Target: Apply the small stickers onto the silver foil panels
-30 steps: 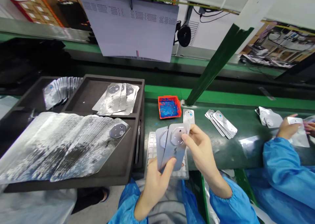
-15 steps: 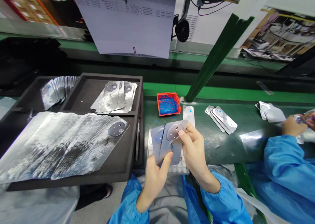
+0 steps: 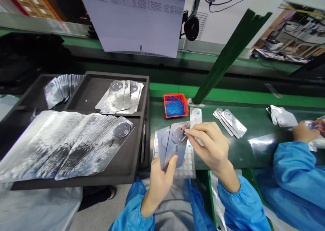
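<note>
Far left, a long fan of silver plates [image 3: 63,146] lies in the black tray [image 3: 122,176], with a smaller stack [image 3: 122,97] in the compartment behind. Centre now: the left hand [image 3: 158,180] comes up from below, thumb across the front, gripping two grey plates [image 3: 172,144] by their lower ends. They stand upright over a white grid tray [image 3: 186,163], long axis running up and tilted slightly right, camera-ring ends on top. The right hand [image 3: 212,146] reaches in from the right, wrist bent, fingertips pinched narrow at the ring of the front plate. Behind sits an orange tub [image 3: 175,105]. Far right, a neighbour's hand [image 3: 302,132] works on the green belt [image 3: 241,149].
</note>
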`<action>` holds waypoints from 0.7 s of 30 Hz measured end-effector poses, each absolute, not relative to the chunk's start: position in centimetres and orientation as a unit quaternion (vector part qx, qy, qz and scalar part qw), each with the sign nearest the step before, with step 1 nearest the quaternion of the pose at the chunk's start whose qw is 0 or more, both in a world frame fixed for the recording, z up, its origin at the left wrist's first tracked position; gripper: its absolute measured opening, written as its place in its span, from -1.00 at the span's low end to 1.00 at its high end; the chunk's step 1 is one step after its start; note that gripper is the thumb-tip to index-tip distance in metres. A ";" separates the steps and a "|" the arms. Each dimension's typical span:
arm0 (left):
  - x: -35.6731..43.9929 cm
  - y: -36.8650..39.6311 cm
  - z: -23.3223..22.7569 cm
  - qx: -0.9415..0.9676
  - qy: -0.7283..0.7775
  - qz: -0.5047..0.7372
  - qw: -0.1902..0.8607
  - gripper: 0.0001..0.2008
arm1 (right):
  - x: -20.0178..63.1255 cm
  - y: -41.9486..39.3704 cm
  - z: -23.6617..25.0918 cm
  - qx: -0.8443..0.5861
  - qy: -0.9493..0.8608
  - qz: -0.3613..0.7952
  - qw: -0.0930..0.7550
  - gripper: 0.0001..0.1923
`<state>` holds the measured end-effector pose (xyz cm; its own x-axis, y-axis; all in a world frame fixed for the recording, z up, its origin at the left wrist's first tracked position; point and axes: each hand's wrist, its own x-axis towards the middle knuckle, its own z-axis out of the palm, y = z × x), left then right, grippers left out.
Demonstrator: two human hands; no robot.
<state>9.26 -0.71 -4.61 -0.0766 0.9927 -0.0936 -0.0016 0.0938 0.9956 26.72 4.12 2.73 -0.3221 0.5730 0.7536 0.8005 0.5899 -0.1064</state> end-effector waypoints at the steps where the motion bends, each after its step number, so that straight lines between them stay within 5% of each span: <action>1: 9.2 -0.8 -4.9 0.465 0.544 0.493 0.495 -0.58 | 26.8 4.1 3.0 -0.427 -0.805 -0.145 0.384 -0.78; 21: 9.1 -1.0 -2.5 0.400 0.463 0.476 0.632 -0.40 | 26.7 4.1 1.4 -0.379 -0.779 -0.245 0.436 -0.91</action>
<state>9.06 -1.04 -2.45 0.1186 0.9719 -0.2035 -0.2318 0.2264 0.9460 26.67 4.07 1.44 -0.3329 0.3766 0.8645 0.8040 0.5923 0.0516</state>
